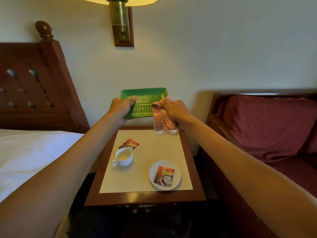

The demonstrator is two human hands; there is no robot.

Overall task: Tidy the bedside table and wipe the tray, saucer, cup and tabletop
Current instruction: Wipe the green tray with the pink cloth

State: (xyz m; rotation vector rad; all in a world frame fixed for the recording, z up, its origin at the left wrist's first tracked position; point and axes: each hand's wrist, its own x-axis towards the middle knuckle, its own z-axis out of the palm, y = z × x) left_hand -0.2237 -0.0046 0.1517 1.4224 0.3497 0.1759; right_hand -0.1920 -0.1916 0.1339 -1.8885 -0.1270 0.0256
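My left hand (122, 107) grips the left end of a green ribbed tray (147, 98), held tilted up above the back of the bedside table (145, 197). My right hand (173, 111) holds a pink knitted cloth (160, 117) against the tray's right end. On the tabletop stand a white cup (123, 157) at the left and a white saucer (165, 175) at the front right with a dark red sachet (163, 176) lying on it. A second sachet (129, 144) lies behind the cup.
A small clear glass (158, 130) and a lacy coaster (173, 131) sit at the table's back edge under the cloth. A bed with a white sheet (30, 155) is at the left, a maroon cushioned seat (267, 127) at the right, a wall lamp (120, 18) above.
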